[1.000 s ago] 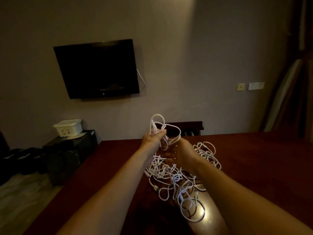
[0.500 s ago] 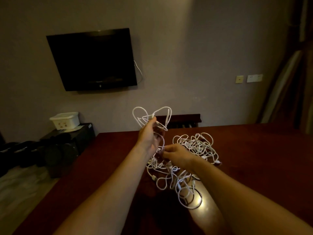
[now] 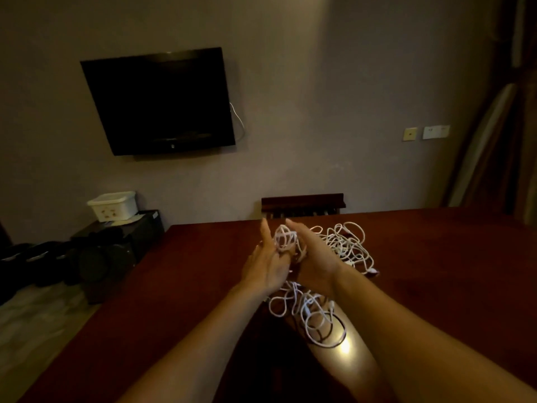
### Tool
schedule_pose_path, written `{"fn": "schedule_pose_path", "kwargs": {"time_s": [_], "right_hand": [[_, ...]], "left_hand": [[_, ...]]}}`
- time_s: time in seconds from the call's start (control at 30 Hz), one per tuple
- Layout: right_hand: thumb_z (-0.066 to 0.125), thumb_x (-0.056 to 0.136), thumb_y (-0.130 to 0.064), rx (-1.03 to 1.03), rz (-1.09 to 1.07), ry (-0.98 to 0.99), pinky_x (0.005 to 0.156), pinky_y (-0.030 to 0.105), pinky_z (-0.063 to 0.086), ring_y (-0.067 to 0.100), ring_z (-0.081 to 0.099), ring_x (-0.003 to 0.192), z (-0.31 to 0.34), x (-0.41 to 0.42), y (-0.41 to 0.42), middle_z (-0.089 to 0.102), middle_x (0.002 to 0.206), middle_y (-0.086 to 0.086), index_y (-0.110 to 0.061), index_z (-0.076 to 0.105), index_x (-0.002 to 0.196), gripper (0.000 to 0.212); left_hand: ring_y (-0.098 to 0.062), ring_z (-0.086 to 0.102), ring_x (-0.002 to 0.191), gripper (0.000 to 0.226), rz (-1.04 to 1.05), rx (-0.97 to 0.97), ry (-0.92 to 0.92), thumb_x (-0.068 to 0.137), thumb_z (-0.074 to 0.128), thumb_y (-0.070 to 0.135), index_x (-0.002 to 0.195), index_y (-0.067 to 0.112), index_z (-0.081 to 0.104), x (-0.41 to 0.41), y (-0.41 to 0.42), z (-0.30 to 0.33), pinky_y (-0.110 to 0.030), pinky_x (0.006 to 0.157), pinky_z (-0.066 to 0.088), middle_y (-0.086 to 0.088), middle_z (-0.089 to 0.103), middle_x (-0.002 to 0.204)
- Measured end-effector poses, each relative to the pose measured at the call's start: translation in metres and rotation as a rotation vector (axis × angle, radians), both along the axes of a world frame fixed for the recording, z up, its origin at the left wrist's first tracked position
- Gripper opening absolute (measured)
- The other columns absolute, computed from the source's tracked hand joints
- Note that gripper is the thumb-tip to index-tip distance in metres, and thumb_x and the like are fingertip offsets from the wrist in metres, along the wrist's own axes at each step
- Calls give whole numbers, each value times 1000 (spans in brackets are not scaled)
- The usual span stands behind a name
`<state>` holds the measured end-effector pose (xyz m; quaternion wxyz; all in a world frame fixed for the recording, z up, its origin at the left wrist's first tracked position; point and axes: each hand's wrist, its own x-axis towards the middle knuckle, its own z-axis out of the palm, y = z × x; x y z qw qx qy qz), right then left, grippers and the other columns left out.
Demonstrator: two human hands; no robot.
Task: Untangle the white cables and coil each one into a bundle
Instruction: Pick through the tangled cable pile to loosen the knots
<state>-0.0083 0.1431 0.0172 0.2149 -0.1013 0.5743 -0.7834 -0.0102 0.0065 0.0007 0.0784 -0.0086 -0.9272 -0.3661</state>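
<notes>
The white cables (image 3: 343,251) lie tangled on the dark red surface (image 3: 436,271), sprawling from 6 to 2 o'clock of the hands. A small clump sits between the left hand (image 3: 266,264) and right hand (image 3: 315,257), both with fingers mostly straight. No writing is legible anywhere.

a big dark red table (image 3: 436,286) fills the lower part of the view. a messy pile of white cables (image 3: 345,248) lies on it, near the table's far edge. more loops of the pile lie nearer the person, beside a shiny spot of light on the table.
</notes>
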Motion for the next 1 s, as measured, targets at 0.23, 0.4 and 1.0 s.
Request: {"fn": "schedule_pose_path", "kwargs": {"time_s": [0.23, 0.4, 1.0], "right_hand": [[68, 93, -18, -47, -471, -55, 75, 41, 58, 30, 71, 88, -31, -8, 2, 75, 111, 23, -9, 77, 110, 21], [63, 98, -22, -36, -604, -41, 73, 37, 56, 22, 69, 83, -36, -14, 16, 79, 100, 13, -13, 79, 103, 19], [59, 104, -19, 110, -649, 349, 77, 34, 62, 14, 75, 91, -52, -36, 15, 74, 100, -1, -26, 66, 108, 11]], "left_hand": [[-28, 60, 129, 101, -33, -366, 282, 97, 50, 66, 165, 28, -14, 28, 12, -16, -43, 99, 53, -7, 51, 156], [-26, 40, 150, 122, -200, -257, 350, 79, 60, 79, 162, 37, -19, 35, 16, -49, -44, 119, 40, 0, 20, 171], [-14, 45, 134, 41, 50, 35, 597, 92, 53, 18, 131, 27, 58, -31, 10, -84, -48, 112, 41, 10, 52, 139]]}}
